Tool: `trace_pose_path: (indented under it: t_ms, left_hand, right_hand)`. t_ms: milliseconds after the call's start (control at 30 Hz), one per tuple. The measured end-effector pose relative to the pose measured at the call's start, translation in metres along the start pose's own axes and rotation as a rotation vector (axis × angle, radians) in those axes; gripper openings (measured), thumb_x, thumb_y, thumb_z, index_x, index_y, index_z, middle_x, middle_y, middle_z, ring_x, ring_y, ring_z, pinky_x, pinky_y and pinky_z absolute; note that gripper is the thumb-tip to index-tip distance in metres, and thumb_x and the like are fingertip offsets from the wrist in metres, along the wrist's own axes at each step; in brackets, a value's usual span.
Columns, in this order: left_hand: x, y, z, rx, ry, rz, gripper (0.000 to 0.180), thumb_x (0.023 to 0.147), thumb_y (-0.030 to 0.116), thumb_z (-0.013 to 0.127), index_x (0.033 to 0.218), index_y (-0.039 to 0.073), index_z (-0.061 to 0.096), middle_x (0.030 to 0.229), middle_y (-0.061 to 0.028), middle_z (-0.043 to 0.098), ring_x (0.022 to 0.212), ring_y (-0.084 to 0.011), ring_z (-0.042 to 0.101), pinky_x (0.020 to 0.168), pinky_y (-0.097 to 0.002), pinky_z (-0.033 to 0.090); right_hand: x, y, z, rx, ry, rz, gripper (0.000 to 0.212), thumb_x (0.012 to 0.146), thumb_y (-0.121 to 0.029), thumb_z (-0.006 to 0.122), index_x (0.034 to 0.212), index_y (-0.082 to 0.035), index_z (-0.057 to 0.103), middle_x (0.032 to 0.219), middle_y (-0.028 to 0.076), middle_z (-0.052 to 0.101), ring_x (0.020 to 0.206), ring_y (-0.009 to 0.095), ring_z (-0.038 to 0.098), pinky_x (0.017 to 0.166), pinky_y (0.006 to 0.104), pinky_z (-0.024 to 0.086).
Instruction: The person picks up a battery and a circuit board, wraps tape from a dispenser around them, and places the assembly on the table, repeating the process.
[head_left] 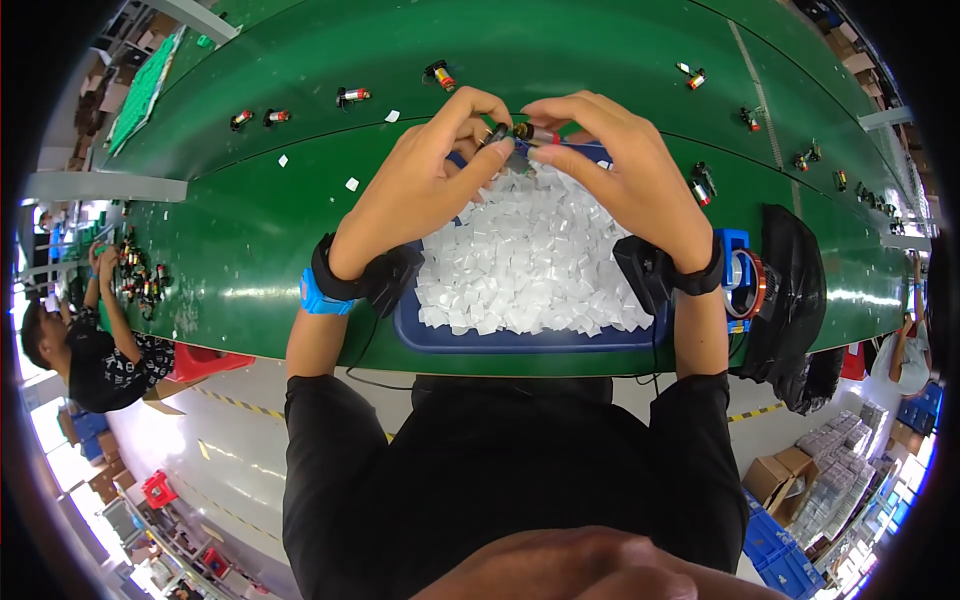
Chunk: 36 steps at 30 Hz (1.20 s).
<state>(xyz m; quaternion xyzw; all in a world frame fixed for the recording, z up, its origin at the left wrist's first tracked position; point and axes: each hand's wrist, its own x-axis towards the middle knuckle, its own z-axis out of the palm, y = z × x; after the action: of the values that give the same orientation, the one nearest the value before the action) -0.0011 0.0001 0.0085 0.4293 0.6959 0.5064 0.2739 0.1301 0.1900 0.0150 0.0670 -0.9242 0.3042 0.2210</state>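
Note:
Above the far edge of a blue tray (530, 345), my two hands meet at a small wired assembly. My left hand (425, 170) is closed, pinching its small black rounded part (497, 134) between thumb and fingers. A red-and-silver cylinder (543, 136), battery-like in shape, is gripped between thumb and fingertips of my right hand (625, 155). Thin wires show between the two parts, though my fingers hide much of the joint. Below my hands, the tray holds a heap of small white square pieces (530, 265).
Similar small assemblies lie scattered along the green table (280, 210), one (440, 75) just beyond my left hand. A black plastic bag (790, 290) and a blue-orange ring-shaped object (745, 283) sit right of my arm. Another person (95, 340) works at far left beside piled assemblies.

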Motion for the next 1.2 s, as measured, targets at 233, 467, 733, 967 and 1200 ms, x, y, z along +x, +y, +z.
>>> trace_pose_path:
  t_ms: [233, 467, 733, 967, 1200]
  left_hand:
    - [0.001, -0.003, 0.003, 0.124, 0.080, 0.120, 0.025, 0.098, 0.017, 0.065, 0.114, 0.003, 0.052, 0.087, -0.0067, 0.063, 0.069, -0.0112, 0.064, 0.053, -0.0233, 0.049]
    - [-0.002, 0.005, 0.014, -0.007, 0.100, 0.024, 0.025, 0.100, 0.022, 0.063, 0.113, 0.002, 0.055, 0.095, -0.0070, 0.064, 0.075, -0.0138, 0.064, 0.057, -0.0250, 0.050]
    - [0.006, -0.010, -0.017, -0.735, -0.177, -0.144, 0.029, 0.104, 0.028, 0.055, 0.113, 0.001, 0.061, 0.102, -0.0079, 0.066, 0.095, -0.0137, 0.060, 0.074, -0.0298, 0.051]
    - [0.004, -0.008, -0.005, -0.707, -0.052, -0.171, 0.029, 0.105, 0.030, 0.054, 0.108, 0.001, 0.061, 0.102, -0.0088, 0.066, 0.087, -0.0120, 0.059, 0.071, -0.0277, 0.049]
    - [-0.002, -0.006, 0.011, -0.272, 0.207, 0.013, 0.024, 0.103, 0.025, 0.058, 0.100, 0.001, 0.058, 0.099, -0.0086, 0.066, 0.081, -0.0117, 0.061, 0.059, -0.0255, 0.049]
  right_hand:
    - [0.001, -0.002, 0.010, 0.089, 0.085, 0.071, 0.028, 0.084, -0.010, 0.077, 0.110, -0.003, 0.068, 0.094, 0.008, 0.070, 0.085, 0.027, 0.067, 0.072, 0.0322, 0.054]
    - [0.004, -0.013, 0.028, -0.285, 0.455, -0.056, 0.027, 0.076, -0.007, 0.081, 0.101, -0.006, 0.071, 0.094, 0.006, 0.070, 0.082, 0.023, 0.066, 0.069, 0.0332, 0.053]
    - [0.008, -0.016, 0.007, 0.094, 0.256, -0.148, 0.029, 0.070, -0.002, 0.084, 0.096, -0.007, 0.073, 0.094, 0.005, 0.070, 0.092, 0.025, 0.062, 0.078, 0.0354, 0.050]
    - [0.006, -0.016, 0.013, 0.090, 0.196, -0.243, 0.029, 0.068, -0.001, 0.084, 0.093, -0.007, 0.072, 0.097, 0.005, 0.070, 0.093, 0.026, 0.062, 0.079, 0.0357, 0.051]
    - [0.006, -0.023, 0.016, -0.005, 0.207, -0.322, 0.028, 0.067, 0.000, 0.084, 0.091, -0.005, 0.070, 0.096, 0.005, 0.072, 0.090, 0.026, 0.063, 0.073, 0.0344, 0.052]
